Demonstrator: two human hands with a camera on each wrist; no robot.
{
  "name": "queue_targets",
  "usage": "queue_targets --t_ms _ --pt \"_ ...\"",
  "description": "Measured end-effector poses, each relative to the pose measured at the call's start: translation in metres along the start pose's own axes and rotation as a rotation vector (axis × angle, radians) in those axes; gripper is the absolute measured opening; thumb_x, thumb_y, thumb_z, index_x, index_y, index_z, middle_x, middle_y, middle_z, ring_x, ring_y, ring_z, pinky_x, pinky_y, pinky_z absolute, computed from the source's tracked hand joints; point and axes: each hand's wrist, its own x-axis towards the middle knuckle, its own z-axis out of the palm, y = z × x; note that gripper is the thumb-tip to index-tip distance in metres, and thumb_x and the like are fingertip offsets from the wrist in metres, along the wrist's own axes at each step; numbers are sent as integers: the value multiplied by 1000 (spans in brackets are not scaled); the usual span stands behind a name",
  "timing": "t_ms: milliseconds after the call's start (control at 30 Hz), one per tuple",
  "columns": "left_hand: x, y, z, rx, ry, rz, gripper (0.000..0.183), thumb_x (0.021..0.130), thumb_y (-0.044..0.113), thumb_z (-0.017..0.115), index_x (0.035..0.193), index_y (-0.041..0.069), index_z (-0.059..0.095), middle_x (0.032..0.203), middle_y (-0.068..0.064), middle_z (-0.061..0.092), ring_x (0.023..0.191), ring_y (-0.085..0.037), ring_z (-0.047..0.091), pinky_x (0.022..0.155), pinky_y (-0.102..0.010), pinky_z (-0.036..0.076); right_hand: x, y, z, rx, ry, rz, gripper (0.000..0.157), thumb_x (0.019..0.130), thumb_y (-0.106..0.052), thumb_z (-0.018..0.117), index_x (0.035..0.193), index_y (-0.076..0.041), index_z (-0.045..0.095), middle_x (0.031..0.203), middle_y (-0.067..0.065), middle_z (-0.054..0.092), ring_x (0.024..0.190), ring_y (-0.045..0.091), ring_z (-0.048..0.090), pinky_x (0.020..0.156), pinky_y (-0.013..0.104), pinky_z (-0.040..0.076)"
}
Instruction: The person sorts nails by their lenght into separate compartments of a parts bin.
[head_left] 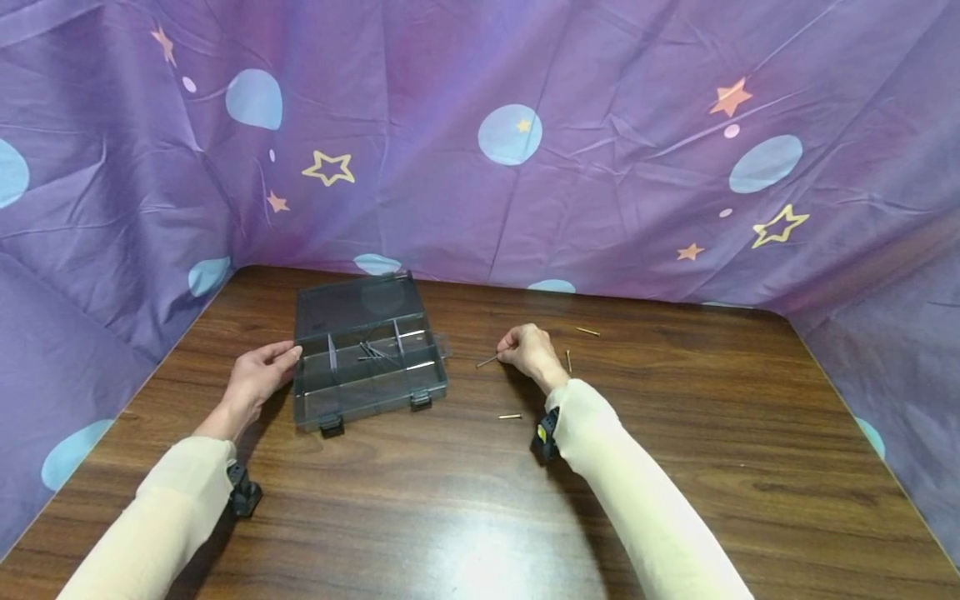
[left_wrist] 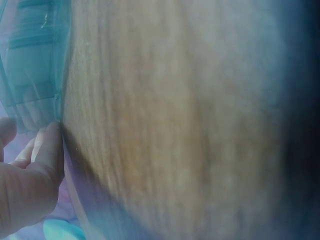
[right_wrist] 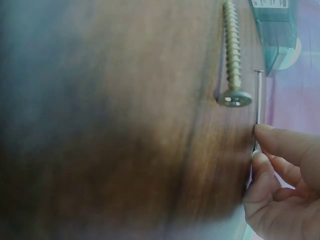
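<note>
Partly in right hand (head_left: 529, 350); nail (right_wrist: 258, 102)

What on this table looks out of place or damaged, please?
I see no damage. Only three gold-coloured screws look a little scattered: they lie apart on the table, to the right of the open case, pointing different ways, while thin grey pieces lie together inside it.
</note>
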Motion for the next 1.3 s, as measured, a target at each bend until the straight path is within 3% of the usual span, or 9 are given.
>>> queue_targets --t_ms 400,800,1000,1300 --pt "0 0 0 7 -15 0 55 98 26 47 139 -10 35 138 -29 40 78 11 53 77 -6 49 -2 1 0 -53 -14 -26 5 77 -8 70 77 -4 72 84 8 70 87 25 61 80 37 49" --pt "1 -1 1 16 -10 0 55 98 26 48 139 -9 36 137 -28 42 81 9 53 78 -6 50 -1 1 0 -85 -29 -18 8 79 -10 67 77 -3 72 82 8 69 82 23 60 76 36 50" --pt "1 -1 0 28 -12 -10 55 99 27 47 140 -8 35 138 -27 41 83 8 54 78 -6 49 -1 -1 0 -61 -34 3 12 84 -11 65 83 -3 72 92 9 70 90 25 61 83 39 50" --pt "1 2 2 10 -10 6 55 98 25 48 138 -10 36 130 -23 49 77 10 53 76 -7 50 -1 -3 0 28 -20 54 14 85 -14 65 84 -2 71 87 9 67 86 22 55 82 37 48"
